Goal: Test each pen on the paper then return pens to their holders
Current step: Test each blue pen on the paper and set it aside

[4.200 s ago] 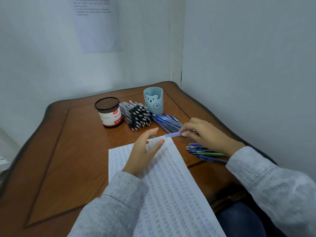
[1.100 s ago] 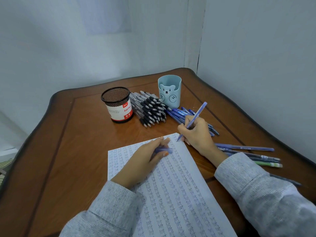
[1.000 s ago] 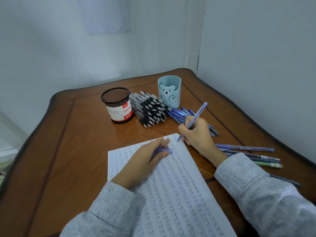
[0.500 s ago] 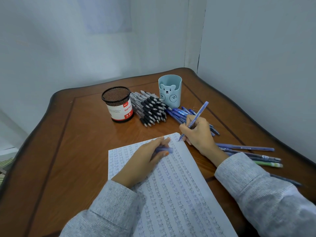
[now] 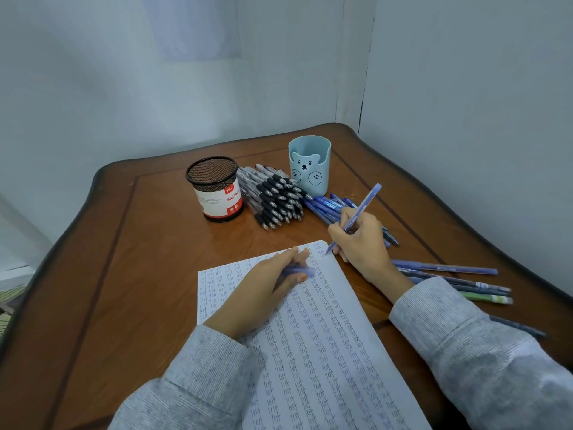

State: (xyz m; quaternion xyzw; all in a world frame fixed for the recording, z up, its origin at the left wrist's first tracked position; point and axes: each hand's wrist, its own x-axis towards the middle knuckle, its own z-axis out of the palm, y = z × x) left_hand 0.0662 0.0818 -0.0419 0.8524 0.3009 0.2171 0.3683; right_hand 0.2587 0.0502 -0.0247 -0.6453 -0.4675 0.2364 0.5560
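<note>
Pen (image 5: 368, 200): blue, gripped in the right hand (image 5: 361, 240), tip touching the top corner of the paper (image 5: 325, 352).
Paper: flat on the surface (image 5: 139, 274), covered in written rows.
Left hand (image 5: 263, 293): rests on the paper, pinching the pen cap (image 5: 299, 270).

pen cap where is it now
Head view, centre: the pen cap is pinched in the left hand, over the top of the paper, left of the pen.
</note>
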